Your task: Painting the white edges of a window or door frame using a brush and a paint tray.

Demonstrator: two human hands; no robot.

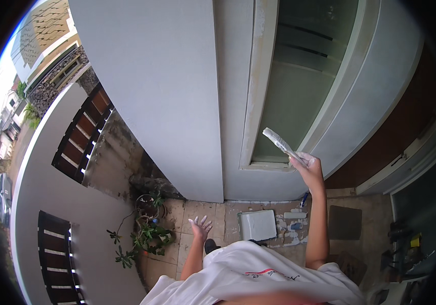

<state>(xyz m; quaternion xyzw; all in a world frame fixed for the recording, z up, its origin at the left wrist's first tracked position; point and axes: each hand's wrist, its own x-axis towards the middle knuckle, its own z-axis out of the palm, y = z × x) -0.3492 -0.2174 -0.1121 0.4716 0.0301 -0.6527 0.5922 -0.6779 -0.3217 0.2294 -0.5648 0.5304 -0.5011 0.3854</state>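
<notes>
- The white-smeared brush (279,141) slants up and leftward out of the right hand (306,163), its far end in front of the window (299,101); contact there cannot be told.
- Right fingers close around its lower end.
- Left hand (200,227), spread and empty, hangs well apart, lower left of the brush.
</notes>
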